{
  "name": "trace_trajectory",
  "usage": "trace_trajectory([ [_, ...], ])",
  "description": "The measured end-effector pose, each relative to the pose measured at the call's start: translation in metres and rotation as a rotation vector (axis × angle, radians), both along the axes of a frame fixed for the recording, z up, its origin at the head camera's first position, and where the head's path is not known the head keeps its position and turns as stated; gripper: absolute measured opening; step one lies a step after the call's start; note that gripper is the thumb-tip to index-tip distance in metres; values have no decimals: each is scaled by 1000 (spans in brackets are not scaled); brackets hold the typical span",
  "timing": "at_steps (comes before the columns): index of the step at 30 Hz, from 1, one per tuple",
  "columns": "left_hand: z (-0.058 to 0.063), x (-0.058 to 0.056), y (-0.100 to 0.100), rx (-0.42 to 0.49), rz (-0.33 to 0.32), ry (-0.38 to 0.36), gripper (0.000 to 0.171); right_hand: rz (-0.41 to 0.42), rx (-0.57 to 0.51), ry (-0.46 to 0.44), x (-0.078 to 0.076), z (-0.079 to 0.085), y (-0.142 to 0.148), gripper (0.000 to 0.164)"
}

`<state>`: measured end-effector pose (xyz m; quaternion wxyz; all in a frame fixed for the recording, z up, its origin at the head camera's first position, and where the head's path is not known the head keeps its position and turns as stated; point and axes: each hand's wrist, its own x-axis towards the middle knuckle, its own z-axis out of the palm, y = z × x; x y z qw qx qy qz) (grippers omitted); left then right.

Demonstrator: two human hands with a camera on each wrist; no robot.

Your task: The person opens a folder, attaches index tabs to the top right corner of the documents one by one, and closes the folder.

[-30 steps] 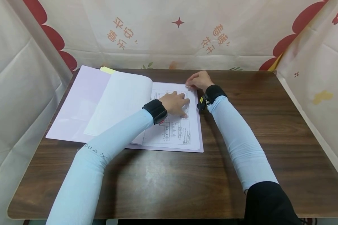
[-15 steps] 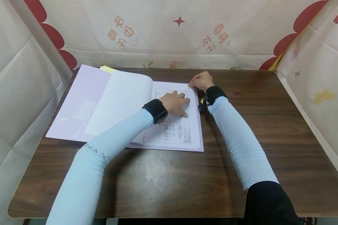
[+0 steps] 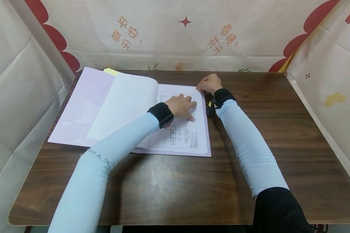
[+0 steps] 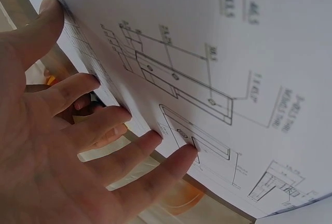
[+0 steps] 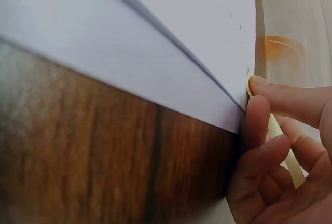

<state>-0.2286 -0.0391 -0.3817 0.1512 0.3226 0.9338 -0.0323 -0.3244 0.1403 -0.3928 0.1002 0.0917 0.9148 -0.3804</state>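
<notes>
And here is the business end: a narrow pale yellow strip, thin as paper point(image 5: 293, 170), at the far right corner of a white sheet printed with black line drawings point(image 3: 183, 137). The thumb and forefinger of the right hand point(image 3: 209, 84) pinch that strip right at the sheet's edge, its loose tail running back past the other curled fingers; whether it is stuck down, I cannot tell. It looks feather-light, limp, easily creased, so a flat fingertip pinch near the edge seems the hold to favour.

Now the sheet: thin, smooth, likely to slide or tear if tugged hard, best handled by its margin or corner. The left hand point(image 3: 180, 107) rests across it, fingers spread, tips down on the drawing.

Outward we go! A blank white page, turned back in a soft curve point(image 3: 128, 103), rises at the fold. Beneath it all lies a lilac, glossy, flat folder point(image 3: 84, 103), probably bendy plastic, with a small yellow tab point(image 3: 111, 72) peeking out at the far edge. Under that, a dark brown wood-grain table point(image 3: 163, 194), faintly shiny; and beyond, creased cream cloth point(image 3: 163, 38) with red and orange prints.
</notes>
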Motion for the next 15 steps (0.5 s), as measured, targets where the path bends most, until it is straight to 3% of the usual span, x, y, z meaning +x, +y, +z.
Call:
trace_trajectory([
  [15, 1, -1, -1, 5, 17, -17, 80, 29, 53, -1, -1, 1, -4, 31],
])
